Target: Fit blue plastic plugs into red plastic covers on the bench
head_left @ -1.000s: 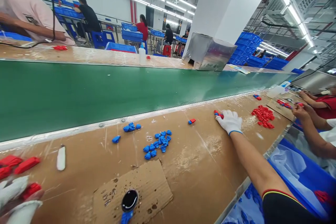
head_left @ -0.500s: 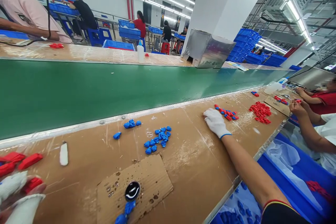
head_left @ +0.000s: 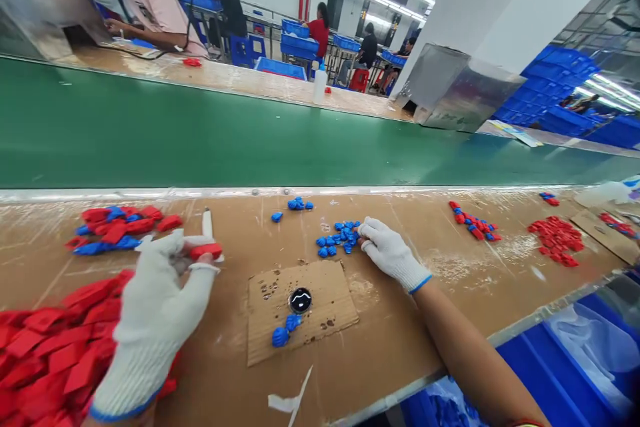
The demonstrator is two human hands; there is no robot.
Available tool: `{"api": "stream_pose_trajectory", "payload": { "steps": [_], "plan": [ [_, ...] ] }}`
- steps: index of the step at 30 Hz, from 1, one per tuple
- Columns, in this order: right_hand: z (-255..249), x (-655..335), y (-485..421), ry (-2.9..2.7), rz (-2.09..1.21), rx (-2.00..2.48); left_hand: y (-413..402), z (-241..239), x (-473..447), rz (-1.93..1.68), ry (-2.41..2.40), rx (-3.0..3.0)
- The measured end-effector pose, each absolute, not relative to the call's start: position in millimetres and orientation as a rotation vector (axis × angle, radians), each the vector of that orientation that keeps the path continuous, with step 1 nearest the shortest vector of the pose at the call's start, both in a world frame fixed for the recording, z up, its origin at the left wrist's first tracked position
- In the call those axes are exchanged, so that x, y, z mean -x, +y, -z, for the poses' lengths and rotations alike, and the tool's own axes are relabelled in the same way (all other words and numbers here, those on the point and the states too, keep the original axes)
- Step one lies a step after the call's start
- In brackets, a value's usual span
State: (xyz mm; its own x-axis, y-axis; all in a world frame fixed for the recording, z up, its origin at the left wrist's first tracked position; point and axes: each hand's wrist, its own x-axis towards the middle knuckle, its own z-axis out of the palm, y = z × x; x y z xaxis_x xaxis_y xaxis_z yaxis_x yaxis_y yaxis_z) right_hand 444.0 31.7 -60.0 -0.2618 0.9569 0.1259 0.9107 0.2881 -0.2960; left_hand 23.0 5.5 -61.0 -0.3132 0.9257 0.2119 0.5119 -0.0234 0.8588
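Note:
My left hand, in a white knit glove with bare fingertips, pinches a small red block-like piece. Just behind that piece lies a white-handled tool. My gloved right hand has its fingers drawn together on a blue piece at the right edge of a cluster of small ribbed blue pieces; the fingers partly hide it. Between the hands a small round cup of dark liquid stands on a stained cardboard sheet. Two blue pieces lie against its near side.
Red pieces form a large heap at the left, with a mixed red-and-blue pile behind. Joined red-and-blue pieces and another red heap lie right. A green belt runs behind; blue bins stand below the table edge.
My right hand has moved left from the joined red-and-blue pieces to the blue cluster. My left hand has come further into view with the red piece. The view has turned left.

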Motion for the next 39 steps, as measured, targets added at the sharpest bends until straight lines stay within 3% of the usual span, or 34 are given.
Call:
{"api": "stream_pose_trajectory", "payload": {
  "steps": [5, 11, 19, 39],
  "plan": [
    [56, -445, 46, -2.308, -0.331, 1.618, 1, 57, -45, -1.318, 1.614, -1.330],
    [56, -443, -4, -2.069, -0.283, 1.520, -4, 35, -59, -1.313, 1.497, -1.241],
    [14, -370, -41, -2.180, -0.610, 1.053, -2, 43, -60, -1.350, 1.392, -1.282],
    [-17, -322, -7, -2.924, 0.009, 0.833, 2, 46, -55, -1.385, 1.382, -1.371]
  ]
}}
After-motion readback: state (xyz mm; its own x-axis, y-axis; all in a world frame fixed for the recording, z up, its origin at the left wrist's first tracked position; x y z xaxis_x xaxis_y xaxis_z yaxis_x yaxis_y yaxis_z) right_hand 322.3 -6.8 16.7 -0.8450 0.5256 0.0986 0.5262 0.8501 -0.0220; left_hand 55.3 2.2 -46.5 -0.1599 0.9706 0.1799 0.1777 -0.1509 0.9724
